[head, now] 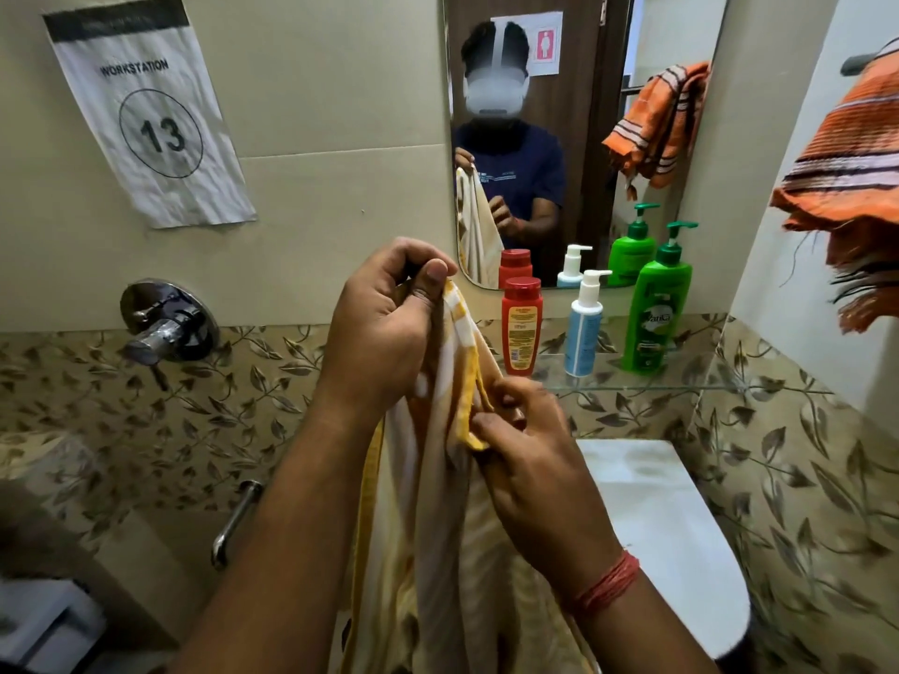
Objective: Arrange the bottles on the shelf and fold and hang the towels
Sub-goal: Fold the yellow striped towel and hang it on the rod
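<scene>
The right hand (530, 459) pinches the edge of a yellow and white towel (438, 479). The left hand (384, 323) grips the towel's top, a bit higher. Past the right hand, three bottles stand on a glass shelf (681, 381): red bottle (521, 328), white bottle (584, 328), green bottle (656, 313). An orange towel (846, 187) hangs farther right.

We see an evenly lit, fairly bright room with soft, warm light and no hard shadows. Glare sits on the chrome tap (168, 323) left of the mirror (574, 138), and small highlights on the green bottle (656, 318) below the mirror. The orange towel (846, 187) right of the mirror is smeared at its fringe. Wide-angle bending curves the walls towards the edges. The lower left corner, far below the mirror, is dim and out of focus.
</scene>
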Tool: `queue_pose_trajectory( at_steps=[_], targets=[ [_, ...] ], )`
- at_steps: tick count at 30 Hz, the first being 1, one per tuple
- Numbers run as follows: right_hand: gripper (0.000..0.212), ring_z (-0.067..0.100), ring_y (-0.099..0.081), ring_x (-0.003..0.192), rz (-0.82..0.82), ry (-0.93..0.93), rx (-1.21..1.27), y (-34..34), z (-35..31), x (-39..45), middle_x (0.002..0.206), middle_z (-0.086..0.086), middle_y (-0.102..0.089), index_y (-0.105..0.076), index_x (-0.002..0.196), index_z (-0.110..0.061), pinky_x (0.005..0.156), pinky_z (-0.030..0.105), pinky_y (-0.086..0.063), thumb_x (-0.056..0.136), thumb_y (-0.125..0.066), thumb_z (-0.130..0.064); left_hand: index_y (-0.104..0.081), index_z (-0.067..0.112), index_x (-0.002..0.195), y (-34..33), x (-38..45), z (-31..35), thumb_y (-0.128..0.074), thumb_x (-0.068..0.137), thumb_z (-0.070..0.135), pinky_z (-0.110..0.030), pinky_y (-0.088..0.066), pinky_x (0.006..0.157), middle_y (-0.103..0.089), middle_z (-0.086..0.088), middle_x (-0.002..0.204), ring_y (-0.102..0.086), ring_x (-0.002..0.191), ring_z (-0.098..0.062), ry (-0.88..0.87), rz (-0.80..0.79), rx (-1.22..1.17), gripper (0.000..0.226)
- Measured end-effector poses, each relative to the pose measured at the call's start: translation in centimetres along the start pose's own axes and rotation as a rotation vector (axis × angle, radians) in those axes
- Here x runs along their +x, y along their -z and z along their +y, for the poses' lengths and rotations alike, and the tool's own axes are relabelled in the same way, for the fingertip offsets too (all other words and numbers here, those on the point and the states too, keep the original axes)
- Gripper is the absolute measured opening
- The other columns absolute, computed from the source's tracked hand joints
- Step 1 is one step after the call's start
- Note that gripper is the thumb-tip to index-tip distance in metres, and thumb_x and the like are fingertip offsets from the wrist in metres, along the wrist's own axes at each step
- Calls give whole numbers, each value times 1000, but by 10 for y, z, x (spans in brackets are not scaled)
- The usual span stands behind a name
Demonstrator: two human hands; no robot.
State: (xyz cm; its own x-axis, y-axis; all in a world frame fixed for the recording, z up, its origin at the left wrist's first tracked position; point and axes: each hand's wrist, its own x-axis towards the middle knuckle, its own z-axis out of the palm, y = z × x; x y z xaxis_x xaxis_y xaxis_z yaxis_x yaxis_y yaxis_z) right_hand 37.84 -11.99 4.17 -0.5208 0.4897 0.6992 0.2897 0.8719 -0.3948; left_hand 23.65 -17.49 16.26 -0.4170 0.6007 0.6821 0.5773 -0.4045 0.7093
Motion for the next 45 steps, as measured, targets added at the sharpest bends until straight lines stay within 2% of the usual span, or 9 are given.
queue_pose_trajectory(
  at_steps=[3, 8, 13, 17, 22, 29, 33, 37, 45],
  targets=[
    [26, 15, -52, 121, 62, -12, 142, -7, 1, 7, 132, 0, -53, -68, 118, -19, 100, 28, -48, 95, -56, -19, -63, 30, 92, 3, 4, -3, -55, 101, 17, -18, -52, 74, -66, 9, 88, -63, 84, -6, -11, -2, -5, 18],
    [22, 5, -61, 104, 196, -70, 454, -13, 1, 8, 109, -3, -65, -70, 111, -15, 87, 20, -50, 93, -57, -9, -63, 29, 92, 5, 9, -8, -55, 102, 16, -17, -51, 74, -66, 7, 89, -63, 85, -6, -9, 5, -14, 18],
    [18, 17, -65, 88, 253, -144, 608, -16, 3, 7, 95, -5, -67, -68, 105, -16, 74, 37, -54, 95, -56, -23, -63, 28, 92, 6, 11, -10, -55, 102, 17, -17, -51, 74, -65, 7, 89, -62, 85, -5, 1, 15, -31, 17],
    [20, 13, -64, 103, 178, -76, 575, -18, 2, 8, 108, -4, -67, -70, 110, -21, 84, 33, -55, 94, -58, -22, -62, 28, 92, 4, 10, -8, -54, 102, 17, -16, -52, 75, -65, 8, 90, -63, 85, -3, -5, -1, -24, 17],
    [28, 9, -59, 112, 165, -27, 365, -22, 0, 6, 120, 1, -63, -71, 117, -16, 95, 19, -49, 94, -55, -22, -61, 29, 93, 1, 9, -7, -54, 102, 18, -18, -54, 77, -65, 8, 92, -64, 87, -5, -11, -2, -19, 16],
    [31, -1, -63, 103, 413, -110, 437, -26, 0, 3, 107, -10, -67, -65, 116, -22, 87, 13, -50, 92, -57, -4, -62, 25, 93, -1, 9, -5, -54, 102, 17, -15, -53, 75, -65, 10, 89, -63, 84, -1, -8, -6, -31, 15],
    [29, 3, -64, 105, 388, -69, 457, -25, 1, 2, 110, -7, -68, -65, 118, -24, 88, 21, -53, 94, -57, -10, -63, 23, 94, -3, 9, -4, -54, 102, 16, -14, -52, 74, -65, 11, 89, -63, 84, 0, -12, -3, -35, 14],
    [27, 13, -62, 115, 339, 34, 331, -25, -3, 0, 120, 8, -67, -70, 118, -8, 97, 23, -51, 97, -56, -19, -62, 26, 93, -6, 8, -4, -54, 102, 18, -14, -52, 74, -64, 12, 89, -63, 85, 1, -13, -7, -38, 14],
    [31, 6, -62, 114, 458, -52, 393, -25, -1, 2, 119, -1, -67, -63, 125, -19, 95, 22, -52, 96, -53, -15, -62, 25, 94, -9, 9, -2, -54, 102, 18, -14, -52, 74, -64, 12, 89, -62, 85, 0, -17, -8, -50, 13]
  ],
)
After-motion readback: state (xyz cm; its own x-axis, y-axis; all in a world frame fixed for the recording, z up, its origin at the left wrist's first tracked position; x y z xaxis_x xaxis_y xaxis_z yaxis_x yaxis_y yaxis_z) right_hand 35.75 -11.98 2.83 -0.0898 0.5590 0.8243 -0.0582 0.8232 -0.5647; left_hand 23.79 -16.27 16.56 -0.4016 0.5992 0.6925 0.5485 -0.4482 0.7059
